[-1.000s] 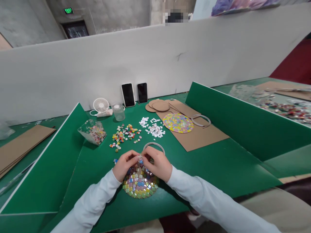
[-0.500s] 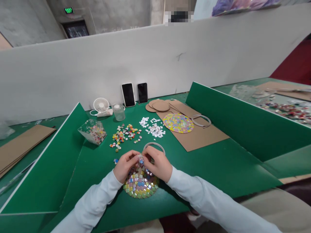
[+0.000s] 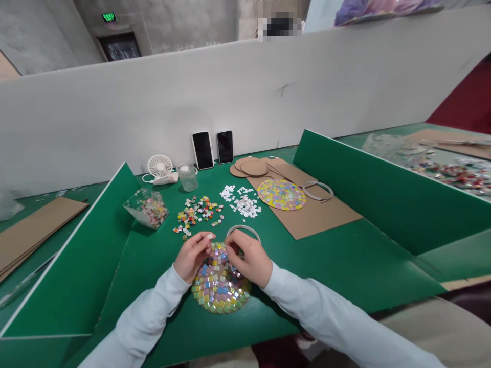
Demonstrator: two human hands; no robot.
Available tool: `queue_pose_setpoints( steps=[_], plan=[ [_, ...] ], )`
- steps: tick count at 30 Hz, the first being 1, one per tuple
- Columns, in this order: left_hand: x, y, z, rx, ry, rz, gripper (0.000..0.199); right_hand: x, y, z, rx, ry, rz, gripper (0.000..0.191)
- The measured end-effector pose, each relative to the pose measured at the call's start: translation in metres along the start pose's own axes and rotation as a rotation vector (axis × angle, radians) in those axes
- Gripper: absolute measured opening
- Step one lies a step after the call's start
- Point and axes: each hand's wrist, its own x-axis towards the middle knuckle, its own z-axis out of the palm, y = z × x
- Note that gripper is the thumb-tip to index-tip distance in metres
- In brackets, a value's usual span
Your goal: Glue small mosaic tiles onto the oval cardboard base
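Note:
A round mosaic disc [image 3: 220, 292] covered in shiny square tiles lies near the front edge of the green table. At its upper left, my left hand [image 3: 192, 256] pinches a small pale mosaic tile [image 3: 209, 236] between thumb and fingertips. My right hand [image 3: 251, 259] is over the disc's upper right part, its fingers closed; what they hold, if anything, is hidden. Just behind that hand rests a pale ring [image 3: 245, 228], partly covered by it. Loose coloured tiles [image 3: 197, 212] and a scatter of white squares [image 3: 247, 205] lie beyond my hands.
A clear container of tiles [image 3: 148, 208] tilts at left. A small fan [image 3: 160, 167], a cup [image 3: 187, 179] and two phones [image 3: 202, 150] stand at the back. On the right, cardboard [image 3: 314, 220] carries another mosaic disc [image 3: 282, 194] and a ring [image 3: 318, 197]. Green panels [image 3: 368, 189] flank the space.
My left hand has moved slightly up and left, away from my right hand, and a pale tile now shows in its fingertips. More of the disc's top is visible. The right hand stays put.

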Motion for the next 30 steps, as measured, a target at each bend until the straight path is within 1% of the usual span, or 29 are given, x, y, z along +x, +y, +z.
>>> queue_pose_setpoints(
  steps=[7,11,12,14,17,20,24,30],
  plan=[
    [-0.001,-0.001,0.001,0.021,-0.017,0.011,0.025,0.010,0.020,-0.007,-0.050,0.074,0.151,0.010],
    [-0.001,0.000,0.003,0.082,0.016,-0.007,0.027,0.018,0.036,-0.013,-0.091,0.103,0.238,0.006],
    [-0.001,0.000,0.003,0.107,0.026,-0.006,0.027,0.020,0.039,-0.015,-0.093,0.111,0.254,0.008],
    [-0.001,0.000,0.003,0.156,0.042,0.006,0.026,0.023,0.046,-0.018,-0.108,0.139,0.263,0.012],
    [-0.001,-0.001,0.000,0.216,0.046,0.029,0.025,0.027,0.056,-0.022,-0.148,0.142,0.249,0.018],
    [0.000,-0.001,-0.002,0.258,0.050,0.054,0.024,0.029,0.065,-0.025,-0.206,0.142,0.242,0.016],
    [-0.001,0.000,-0.002,0.288,0.057,0.062,0.023,0.029,0.075,-0.026,-0.216,0.142,0.276,0.016],
    [-0.001,-0.001,-0.004,0.314,0.062,0.050,0.021,0.029,0.081,-0.026,-0.212,0.134,0.309,0.019]
  ],
)
